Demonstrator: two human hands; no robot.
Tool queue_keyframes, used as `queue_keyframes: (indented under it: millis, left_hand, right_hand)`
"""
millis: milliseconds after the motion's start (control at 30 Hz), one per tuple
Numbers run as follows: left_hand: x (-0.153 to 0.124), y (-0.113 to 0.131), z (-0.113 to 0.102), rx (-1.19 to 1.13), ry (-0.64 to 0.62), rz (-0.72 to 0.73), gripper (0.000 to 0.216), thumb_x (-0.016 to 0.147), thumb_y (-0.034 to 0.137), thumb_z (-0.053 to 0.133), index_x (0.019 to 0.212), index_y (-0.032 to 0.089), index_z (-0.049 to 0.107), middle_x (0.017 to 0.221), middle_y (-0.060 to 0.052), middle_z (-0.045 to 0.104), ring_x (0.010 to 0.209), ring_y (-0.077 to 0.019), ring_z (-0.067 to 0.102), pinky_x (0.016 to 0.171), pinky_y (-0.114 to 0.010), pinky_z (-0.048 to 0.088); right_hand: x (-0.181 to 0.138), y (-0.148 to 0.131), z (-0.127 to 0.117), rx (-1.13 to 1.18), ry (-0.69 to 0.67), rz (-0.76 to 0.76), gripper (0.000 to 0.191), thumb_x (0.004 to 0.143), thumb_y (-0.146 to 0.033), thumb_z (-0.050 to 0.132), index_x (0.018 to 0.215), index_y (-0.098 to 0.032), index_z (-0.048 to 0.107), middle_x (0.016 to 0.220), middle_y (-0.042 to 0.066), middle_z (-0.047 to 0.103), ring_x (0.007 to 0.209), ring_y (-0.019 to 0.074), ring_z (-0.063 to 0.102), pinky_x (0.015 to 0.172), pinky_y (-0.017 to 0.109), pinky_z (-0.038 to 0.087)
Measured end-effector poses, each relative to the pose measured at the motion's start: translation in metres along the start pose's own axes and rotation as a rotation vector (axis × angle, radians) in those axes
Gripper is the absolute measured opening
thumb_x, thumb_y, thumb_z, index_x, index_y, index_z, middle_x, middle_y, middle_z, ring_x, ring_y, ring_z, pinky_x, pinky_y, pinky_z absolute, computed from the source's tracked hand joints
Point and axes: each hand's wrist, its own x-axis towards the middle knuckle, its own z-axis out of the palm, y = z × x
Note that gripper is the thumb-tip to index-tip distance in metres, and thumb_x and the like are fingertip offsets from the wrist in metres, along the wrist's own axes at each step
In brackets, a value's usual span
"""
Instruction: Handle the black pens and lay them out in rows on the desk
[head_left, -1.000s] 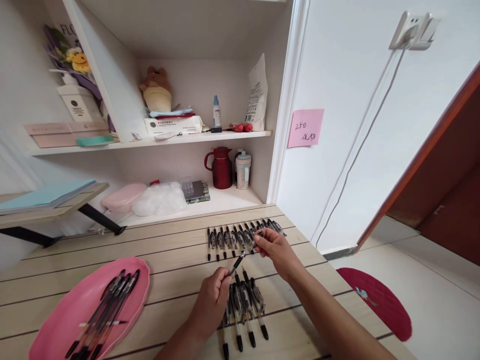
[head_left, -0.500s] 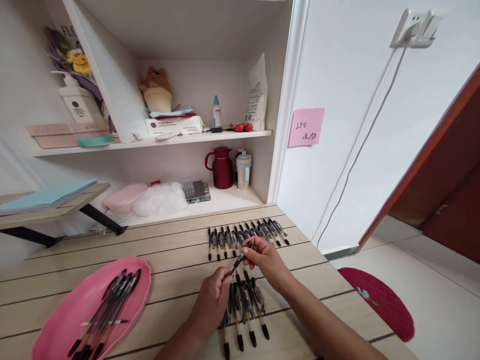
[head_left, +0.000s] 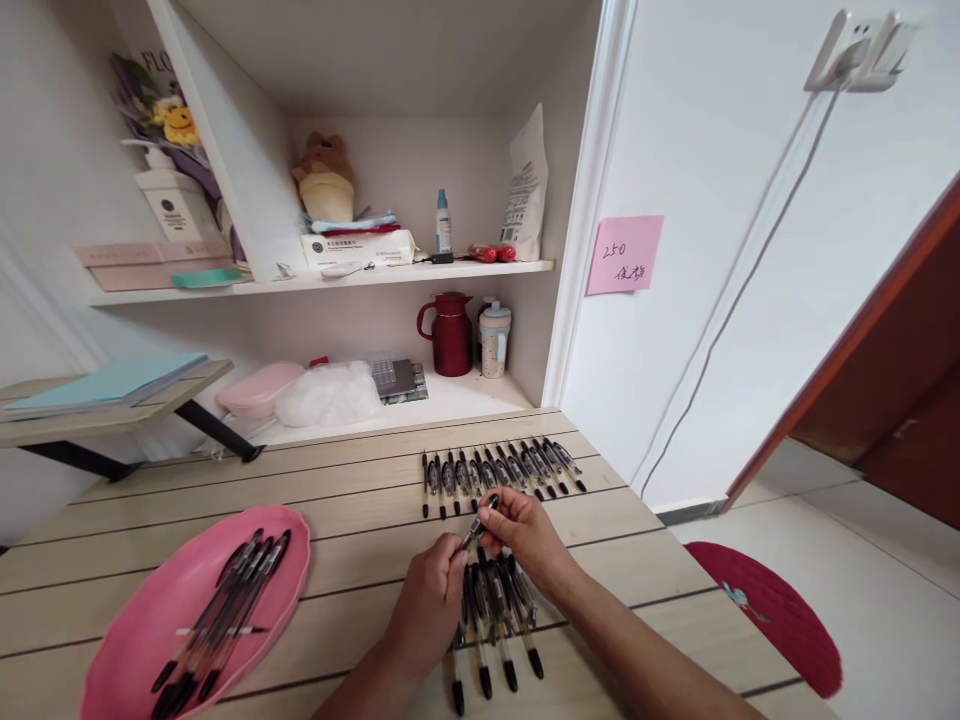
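One gel pen (head_left: 475, 530) is spanning both grips: left hand (head_left: 431, 590) holding lower part, right hand (head_left: 521, 532) pinching upper end. At least four pens (head_left: 498, 603) are lying beside left hand.

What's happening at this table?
A person's two hands are on one pen: the left hand grips its near part, the right hand pinches its far end. Beyond them lies a row of pens; a bunch of pens lies nearer the person. More pens lie in a pink tray to the left.
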Motion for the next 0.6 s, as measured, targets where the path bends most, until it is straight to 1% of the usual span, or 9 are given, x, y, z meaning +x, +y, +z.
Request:
queue_keyframes:
  millis: [100, 167, 200, 300, 367, 433, 500, 600]
  left_hand:
    - [0.006, 0.005, -0.011, 0.142, 0.061, 0.031, 0.028, 0.084, 0.030, 0.033, 0.078, 0.018, 0.058, 0.072, -0.003, 0.054, 0.068, -0.0149, 0.050, 0.063, -0.025, 0.035]
    - [0.012, 0.005, -0.030, 0.302, 0.133, -0.001, 0.029, 0.083, 0.029, 0.035, 0.083, 0.019, 0.062, 0.079, -0.005, 0.055, 0.077, -0.0165, 0.050, 0.068, -0.026, 0.036]
    - [0.014, 0.004, -0.042, 0.390, 0.168, -0.044, 0.028, 0.082, 0.029, 0.037, 0.084, 0.019, 0.063, 0.081, -0.005, 0.055, 0.079, -0.0170, 0.050, 0.069, -0.026, 0.035]
    - [0.011, -0.009, -0.091, 0.632, 0.217, -0.237, 0.027, 0.080, 0.029, 0.041, 0.083, 0.020, 0.066, 0.082, -0.005, 0.057, 0.077, -0.0171, 0.052, 0.066, -0.026, 0.034]
    - [0.000, -0.020, -0.125, 0.717, 0.211, -0.366, 0.026, 0.079, 0.030, 0.041, 0.082, 0.021, 0.065, 0.082, -0.006, 0.059, 0.074, -0.0178, 0.053, 0.062, -0.026, 0.034]
    - [-0.016, -0.030, -0.152, 0.756, 0.181, -0.542, 0.027, 0.078, 0.032, 0.040, 0.073, 0.021, 0.064, 0.077, -0.006, 0.062, 0.067, -0.0192, 0.054, 0.056, -0.026, 0.033]
    - [-0.032, -0.040, -0.170, 0.763, 0.144, -0.676, 0.028, 0.077, 0.032, 0.041, 0.066, 0.019, 0.063, 0.072, -0.008, 0.063, 0.063, -0.0201, 0.055, 0.054, -0.026, 0.032]
    - [-0.050, -0.053, -0.181, 0.782, 0.108, -0.785, 0.022, 0.074, 0.029, 0.045, 0.064, 0.017, 0.062, 0.066, -0.009, 0.065, 0.062, -0.0217, 0.057, 0.053, -0.026, 0.032]
  right_hand:
    - [0.000, -0.001, -0.006, -0.044, 0.022, -0.015, 0.039, 0.062, -0.049, 0.062, 0.081, -0.017, 0.050, 0.052, -0.005, 0.051, 0.040, 0.0085, 0.047, 0.037, 0.019, 0.032]
    - [0.000, -0.004, -0.012, -0.094, 0.052, -0.037, 0.040, 0.064, -0.051, 0.060, 0.084, -0.018, 0.050, 0.060, -0.003, 0.054, 0.044, 0.0096, 0.050, 0.039, 0.020, 0.033]
    - [0.000, -0.005, -0.015, -0.130, 0.060, -0.043, 0.039, 0.066, -0.052, 0.057, 0.083, -0.018, 0.051, 0.063, -0.002, 0.055, 0.046, 0.0099, 0.051, 0.040, 0.020, 0.033]
    - [0.002, -0.006, -0.022, -0.242, 0.067, -0.048, 0.037, 0.069, -0.053, 0.053, 0.073, -0.016, 0.052, 0.063, 0.000, 0.055, 0.047, 0.0098, 0.050, 0.043, 0.021, 0.034]
    - [0.003, -0.004, -0.025, -0.280, 0.066, -0.041, 0.037, 0.070, -0.053, 0.053, 0.068, -0.016, 0.052, 0.062, 0.000, 0.054, 0.047, 0.0098, 0.049, 0.044, 0.022, 0.033]
    - [0.003, -0.002, -0.026, -0.296, 0.060, -0.018, 0.038, 0.069, -0.054, 0.053, 0.067, -0.016, 0.053, 0.060, 0.000, 0.054, 0.047, 0.0101, 0.049, 0.044, 0.022, 0.033]
    - [0.004, 0.000, -0.026, -0.309, 0.056, 0.007, 0.039, 0.068, -0.055, 0.053, 0.067, -0.016, 0.053, 0.059, 0.000, 0.055, 0.047, 0.0103, 0.048, 0.044, 0.023, 0.033]
    - [0.005, 0.001, -0.026, -0.324, 0.055, 0.019, 0.040, 0.066, -0.057, 0.054, 0.067, -0.017, 0.054, 0.060, 0.000, 0.055, 0.046, 0.0103, 0.048, 0.044, 0.022, 0.032]
